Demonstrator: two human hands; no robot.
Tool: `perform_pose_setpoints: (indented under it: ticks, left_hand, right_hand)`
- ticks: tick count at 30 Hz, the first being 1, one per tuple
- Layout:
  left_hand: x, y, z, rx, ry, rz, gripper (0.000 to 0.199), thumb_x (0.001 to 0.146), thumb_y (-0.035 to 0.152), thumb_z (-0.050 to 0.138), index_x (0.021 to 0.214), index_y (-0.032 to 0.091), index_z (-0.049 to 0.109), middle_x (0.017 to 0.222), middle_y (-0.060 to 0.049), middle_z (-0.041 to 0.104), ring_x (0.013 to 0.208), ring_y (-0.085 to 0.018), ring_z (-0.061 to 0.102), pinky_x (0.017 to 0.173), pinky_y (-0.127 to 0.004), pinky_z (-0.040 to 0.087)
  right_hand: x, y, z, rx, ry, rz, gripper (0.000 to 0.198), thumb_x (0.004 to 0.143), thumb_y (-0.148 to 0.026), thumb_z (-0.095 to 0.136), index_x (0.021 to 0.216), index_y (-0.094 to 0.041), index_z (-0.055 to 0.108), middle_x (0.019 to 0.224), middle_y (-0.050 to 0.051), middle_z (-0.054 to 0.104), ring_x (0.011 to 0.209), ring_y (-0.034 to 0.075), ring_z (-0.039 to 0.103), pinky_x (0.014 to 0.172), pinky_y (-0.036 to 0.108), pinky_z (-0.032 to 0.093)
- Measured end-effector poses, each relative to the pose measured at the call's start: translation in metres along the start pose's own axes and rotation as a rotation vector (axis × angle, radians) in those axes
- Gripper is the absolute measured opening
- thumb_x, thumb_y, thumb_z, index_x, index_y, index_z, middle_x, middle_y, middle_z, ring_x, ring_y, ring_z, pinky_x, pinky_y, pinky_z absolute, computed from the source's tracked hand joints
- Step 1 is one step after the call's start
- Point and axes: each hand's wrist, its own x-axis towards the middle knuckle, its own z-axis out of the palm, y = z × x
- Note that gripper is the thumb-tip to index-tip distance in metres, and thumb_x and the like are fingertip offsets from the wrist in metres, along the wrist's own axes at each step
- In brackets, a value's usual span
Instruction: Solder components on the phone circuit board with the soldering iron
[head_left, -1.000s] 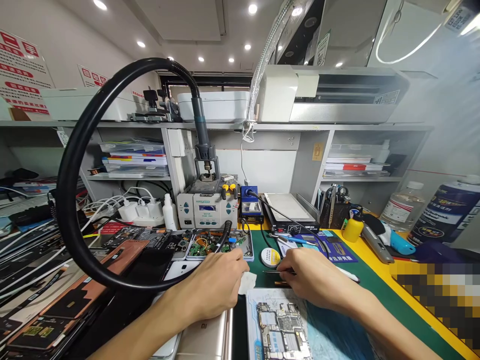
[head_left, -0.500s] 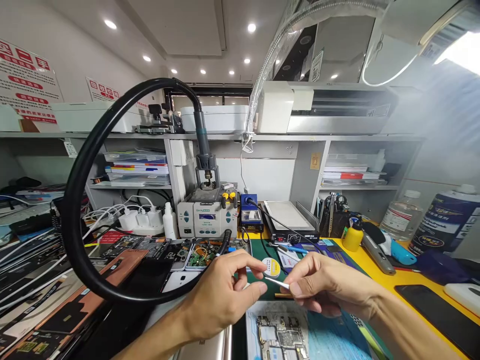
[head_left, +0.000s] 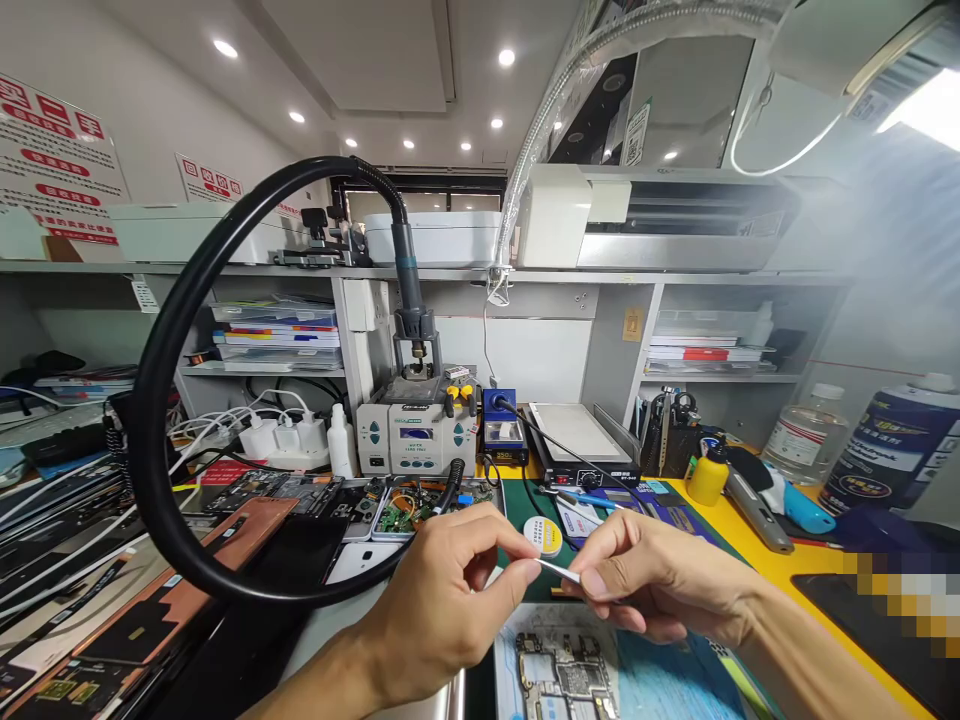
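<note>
Between the thumb and forefinger of my right hand [head_left: 664, 580] is a slim, pale, tapered stick [head_left: 561, 572], pointing left; its exact kind is unclear. My left hand [head_left: 457, 590] pinches the stick's narrow tip between thumb and forefinger. Whatever may be on that tip is hidden by the fingers. Below my hands, a phone circuit board [head_left: 568, 668] lies on a light blue work mat [head_left: 667, 670]. A round tin with a yellow and white label [head_left: 541, 537] stands just behind the fingertips.
A thick black hose [head_left: 139, 420] loops around the left side from the hot air station [head_left: 415, 440]. Phone parts [head_left: 225, 580] crowd the left bench. Behind are a soldering station [head_left: 502, 430] and heating plate [head_left: 581, 440]. A yellow bottle [head_left: 706, 475] stands right.
My left thumb and forefinger have closed together on the stick's tip, where they were apart before. My right hand keeps its hold, almost unmoved.
</note>
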Motion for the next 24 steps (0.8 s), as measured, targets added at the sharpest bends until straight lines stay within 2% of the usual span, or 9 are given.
perform_pose_setpoints:
  ticks: [5,8,11,12,14,16,17,21,24]
  left_hand:
    - [0.001,0.003,-0.001,-0.096,-0.015,-0.160,0.019,0.086,0.036,0.065,0.084,0.020,0.074,0.073,0.000,0.061,0.065,-0.013,0.048,0.060,-0.027,0.037]
    - [0.002,0.011,-0.002,-0.233,-0.115,-0.336,0.022,0.083,0.038,0.068,0.082,0.016,0.073,0.070,0.000,0.063,0.060,-0.010,0.048,0.056,-0.023,0.038]
    - [0.002,0.019,-0.003,-0.514,-0.205,-0.660,0.023,0.079,0.037,0.073,0.083,0.016,0.068,0.074,0.000,0.066,0.043,-0.003,0.030,0.038,-0.019,0.018]
    - [0.002,0.020,-0.003,-0.595,-0.226,-0.764,0.023,0.079,0.038,0.073,0.082,0.016,0.066,0.068,0.002,0.064,0.040,-0.002,0.023,0.036,-0.019,0.011]
    - [0.002,0.018,-0.003,-0.672,-0.265,-0.881,0.022,0.083,0.038,0.069,0.077,0.017,0.065,0.050,0.006,0.050,0.035,-0.002,0.015,0.033,-0.019,0.006]
    - [0.002,0.015,-0.003,-0.677,-0.320,-0.930,0.024,0.086,0.038,0.062,0.073,0.018,0.064,0.038,0.010,0.034,0.031,-0.003,0.012,0.031,-0.018,0.008]
    - [0.002,0.013,-0.002,-0.668,-0.326,-0.937,0.024,0.087,0.037,0.061,0.073,0.018,0.064,0.036,0.011,0.033,0.030,-0.003,0.011,0.030,-0.018,0.009]
    - [0.002,0.009,0.002,-0.668,-0.290,-0.971,0.025,0.086,0.039,0.064,0.075,0.017,0.065,0.036,0.011,0.037,0.028,-0.002,0.012,0.030,-0.017,0.006]
    - [0.000,0.008,0.003,-0.721,-0.310,-1.027,0.027,0.085,0.044,0.067,0.078,0.018,0.065,0.034,0.011,0.039,0.024,-0.002,0.014,0.030,-0.018,0.004]
  right_hand:
    - [-0.012,-0.003,-0.012,-0.048,0.051,-0.045,0.021,0.073,-0.033,0.082,0.080,-0.013,0.081,0.048,-0.003,0.057,0.036,0.004,0.035,0.029,0.016,0.018]
    - [-0.018,-0.001,-0.024,-0.073,0.092,-0.073,0.026,0.076,-0.037,0.083,0.079,-0.012,0.080,0.047,-0.004,0.053,0.037,0.004,0.031,0.031,0.018,0.015]
    - [-0.022,0.000,-0.032,-0.083,0.115,-0.076,0.028,0.077,-0.038,0.083,0.068,-0.013,0.075,0.049,-0.004,0.052,0.038,0.004,0.030,0.032,0.020,0.014]
    - [-0.022,0.000,-0.033,-0.086,0.119,-0.073,0.028,0.077,-0.037,0.083,0.066,-0.013,0.073,0.049,-0.004,0.052,0.038,0.004,0.030,0.032,0.020,0.014]
    - [-0.022,0.001,-0.033,-0.098,0.130,-0.061,0.028,0.077,-0.038,0.084,0.067,-0.013,0.074,0.050,-0.004,0.052,0.038,0.004,0.030,0.032,0.020,0.015]
    - [-0.021,0.002,-0.032,-0.126,0.134,-0.051,0.028,0.077,-0.040,0.084,0.073,-0.013,0.077,0.050,-0.004,0.052,0.038,0.004,0.032,0.032,0.019,0.016]
    - [-0.021,0.002,-0.031,-0.142,0.134,-0.050,0.029,0.077,-0.042,0.083,0.077,-0.014,0.078,0.050,-0.004,0.053,0.038,0.004,0.033,0.032,0.019,0.017]
    - [-0.018,0.003,-0.024,-0.173,0.138,-0.031,0.036,0.080,-0.048,0.080,0.090,-0.014,0.078,0.049,-0.004,0.055,0.037,0.004,0.037,0.032,0.015,0.023]
    - [-0.014,0.005,-0.017,-0.111,0.122,-0.038,0.034,0.086,-0.048,0.074,0.083,-0.015,0.071,0.048,-0.003,0.058,0.034,0.003,0.036,0.031,0.014,0.024]
